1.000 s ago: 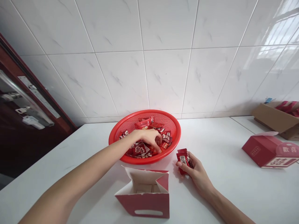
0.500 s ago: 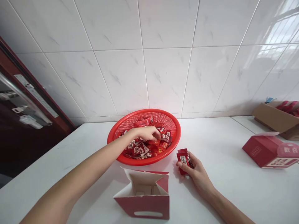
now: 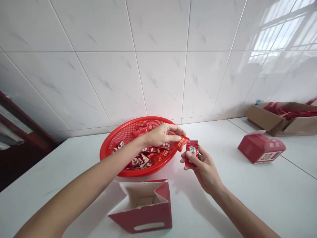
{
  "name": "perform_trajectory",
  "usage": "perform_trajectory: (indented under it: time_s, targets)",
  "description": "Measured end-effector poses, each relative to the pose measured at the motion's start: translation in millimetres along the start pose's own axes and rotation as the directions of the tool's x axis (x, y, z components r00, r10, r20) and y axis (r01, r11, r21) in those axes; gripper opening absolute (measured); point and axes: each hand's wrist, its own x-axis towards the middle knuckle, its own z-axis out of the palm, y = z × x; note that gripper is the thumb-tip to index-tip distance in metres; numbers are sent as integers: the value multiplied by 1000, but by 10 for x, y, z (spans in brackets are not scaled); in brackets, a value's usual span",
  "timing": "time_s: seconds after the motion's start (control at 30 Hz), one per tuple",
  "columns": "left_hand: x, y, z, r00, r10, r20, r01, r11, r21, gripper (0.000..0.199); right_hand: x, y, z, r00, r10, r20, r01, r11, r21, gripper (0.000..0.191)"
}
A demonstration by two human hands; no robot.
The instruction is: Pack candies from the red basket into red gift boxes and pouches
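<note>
Open box (image 3: 151, 218) just in front of basket (image 3: 143, 172). Right hand (image 3: 205, 168) right of basket, thumb and fingers pinching red packets (image 3: 192, 152). Left hand (image 3: 163, 134) over basket's right rim, pinching orange packet (image 3: 182, 143). Loose packets (image 3: 137, 161) inside basket. Closed box (image 3: 252, 148) right of basket, carton (image 3: 264, 120) farther right.

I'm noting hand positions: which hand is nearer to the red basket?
The left. The left hand is over the right side of the basket, pinching an orange candy; the right hand is outside, to the basket's right, holding red candy.
</note>
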Motion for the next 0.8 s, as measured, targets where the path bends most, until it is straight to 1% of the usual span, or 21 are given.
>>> perform_trajectory:
  time_s: [0.07,0.13,0.23,0.3,0.37,0.43,0.53,0.57,0.6,0.63,0.67,0.7,0.77,0.8]
  targets:
    - [46,47,122,999,34,-6,-34,999,0,18,-13,-7,20,1000,2,-1,-2,1000,16,47]
    - [81,43,200,999,38,-24,-37,999,11,14,-27,6,18,1000,4,-1,-4,1000,19,48]
    - [93,-7,243,997,-3,-77,4,1000,7,12,-39,29,-1,1000,9,-11,-9,1000,4,50]
    - [73,-45,251,995,-42,-86,40,999,-27,11,-42,39,-15,1000,10,-21,-10,1000,-10,52]
    - [38,-81,264,994,-73,-75,69,996,-60,12,-46,47,-28,999,9,-33,-10,1000,-22,53]
    - [3,-110,280,995,-80,-61,76,995,-69,13,-53,56,-45,999,9,-44,-10,999,-32,53]
    - [-17,-134,242,997,-70,17,71,997,-42,17,-67,73,-83,999,19,-35,-21,999,-47,52]
    - [-12,-139,188,997,-65,34,66,998,-18,18,-70,80,-99,999,23,-29,-24,998,-53,51]
    - [-5,-146,108,998,-61,28,60,998,17,20,-72,90,-117,999,25,-25,-26,998,-60,50]
    - [4,-158,-1,998,-57,-10,58,996,61,20,-72,103,-137,999,26,-24,-28,997,-67,50]
    - [10,-179,-134,995,-53,-79,61,992,111,21,-69,120,-157,999,28,-27,-30,997,-74,49]
    - [12,-210,-284,982,-47,-184,77,985,157,20,-64,145,-177,999,34,-33,-36,996,-79,50]
    - [-5,-311,-592,915,-53,-399,153,962,224,14,-42,220,-217,998,52,-42,-56,995,-87,51]
    - [-24,-377,-729,881,-91,-463,228,941,249,12,-26,270,-235,997,64,-43,-67,994,-89,51]
